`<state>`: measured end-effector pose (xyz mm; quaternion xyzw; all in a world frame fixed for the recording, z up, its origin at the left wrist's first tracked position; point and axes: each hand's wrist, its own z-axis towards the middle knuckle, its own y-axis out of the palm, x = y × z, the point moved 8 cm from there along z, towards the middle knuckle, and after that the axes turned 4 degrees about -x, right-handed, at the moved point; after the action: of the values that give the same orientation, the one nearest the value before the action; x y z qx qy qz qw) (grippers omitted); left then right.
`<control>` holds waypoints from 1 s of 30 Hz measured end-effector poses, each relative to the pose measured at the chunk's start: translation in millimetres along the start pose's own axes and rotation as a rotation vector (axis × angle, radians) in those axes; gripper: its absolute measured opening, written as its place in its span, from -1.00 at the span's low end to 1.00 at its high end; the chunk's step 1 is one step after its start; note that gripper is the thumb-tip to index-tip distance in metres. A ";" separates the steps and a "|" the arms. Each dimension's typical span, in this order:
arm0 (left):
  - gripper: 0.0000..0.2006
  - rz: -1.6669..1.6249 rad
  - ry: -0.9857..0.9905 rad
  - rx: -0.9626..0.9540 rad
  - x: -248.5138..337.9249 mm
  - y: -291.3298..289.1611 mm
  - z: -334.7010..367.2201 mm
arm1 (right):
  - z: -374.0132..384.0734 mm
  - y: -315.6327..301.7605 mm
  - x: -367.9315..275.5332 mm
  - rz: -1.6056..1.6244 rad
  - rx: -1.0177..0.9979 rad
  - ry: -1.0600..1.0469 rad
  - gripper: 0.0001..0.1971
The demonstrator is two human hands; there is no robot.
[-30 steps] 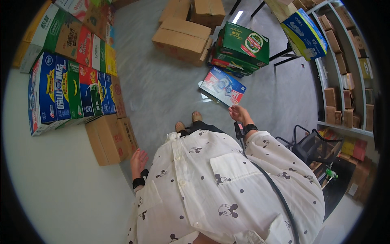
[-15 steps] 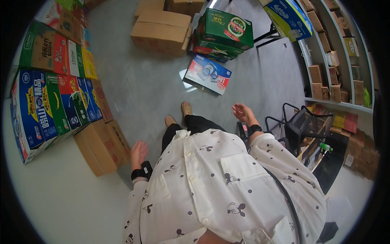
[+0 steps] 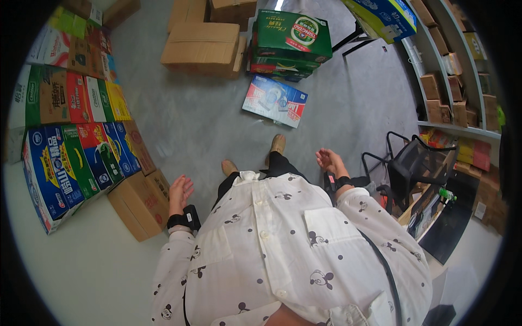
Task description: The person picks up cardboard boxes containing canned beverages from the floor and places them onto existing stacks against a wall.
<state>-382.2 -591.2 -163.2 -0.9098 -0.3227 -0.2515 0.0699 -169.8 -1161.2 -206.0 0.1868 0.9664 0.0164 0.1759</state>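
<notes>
My left hand (image 3: pixel 180 193) hangs at my side with nothing in it, fingers loosely spread. It is nearest to a brown carton (image 3: pixel 132 206) at the foot of the stacked boxes and touches nothing. My right hand (image 3: pixel 330 161) is out on the other side, also holding nothing, its fingers stretched and slightly bent. Each wrist wears a black band. On the floor ahead of my feet lies a flat blue, white and red drink carton (image 3: pixel 275 101). Just behind it stands a stack topped by a green beer carton (image 3: pixel 293 37).
Colourful cartons (image 3: pixel 76 98) are piled along the left wall. Brown boxes (image 3: pixel 200 48) stand ahead. To the right are a black chair (image 3: pixel 409 165), a shelf (image 3: pixel 462 129) with small boxes, and a blue-and-green pack (image 3: pixel 383 20) on a thin-legged table.
My right foot has stepped forward, and the flat carton and green stack appear nearer. My left hand has lifted slightly with its fingers spreading. Both hands remain without anything in them.
</notes>
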 end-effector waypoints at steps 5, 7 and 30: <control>-0.69 0.054 -0.052 0.065 5.8 100.7 -2.3 | 34.4 -23.2 -74.8 0.020 -0.016 -0.011 -0.82; -0.66 0.081 -0.071 0.059 17.0 149.8 0.0 | 51.5 -35.6 -103.3 0.036 -0.028 -0.015 -0.81; -0.66 0.730 0.386 -0.207 109.0 396.7 210.2 | 168.0 -52.3 -144.3 -0.264 -0.032 0.143 -0.75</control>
<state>24.0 -780.4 -276.0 -0.9029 0.0668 -0.4069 0.1217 -4.9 -1268.5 -320.5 0.0537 0.9922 0.0217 0.1104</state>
